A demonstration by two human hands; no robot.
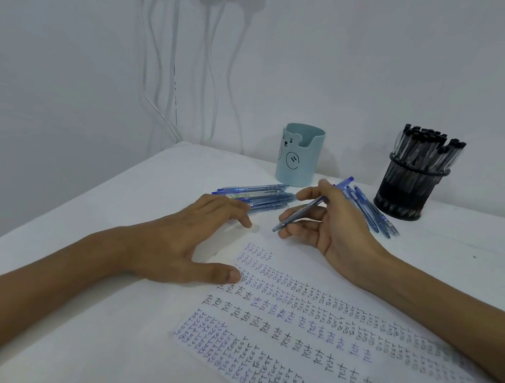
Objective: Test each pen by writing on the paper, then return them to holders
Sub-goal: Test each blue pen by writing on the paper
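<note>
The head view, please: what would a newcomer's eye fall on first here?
The paper, covered in rows of handwritten "TEST", fills the near right of the table. Beyond it the right hand holds a blue pen, and the left hand lies open at the sheet's far left corner. Behind stand a black mesh holder packed with pens and a pale blue bear cup.

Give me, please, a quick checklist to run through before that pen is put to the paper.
1. Pen gripped by the right hand: ok.
2. Pen tip pushed out: cannot tell, too small.
3. Left hand flat beside the paper, thumb at its edge: ok.
4. Blank space left between the written rows: ok.
5. Room in the blue cup for returning the pen: cannot tell, inside hidden.
</note>
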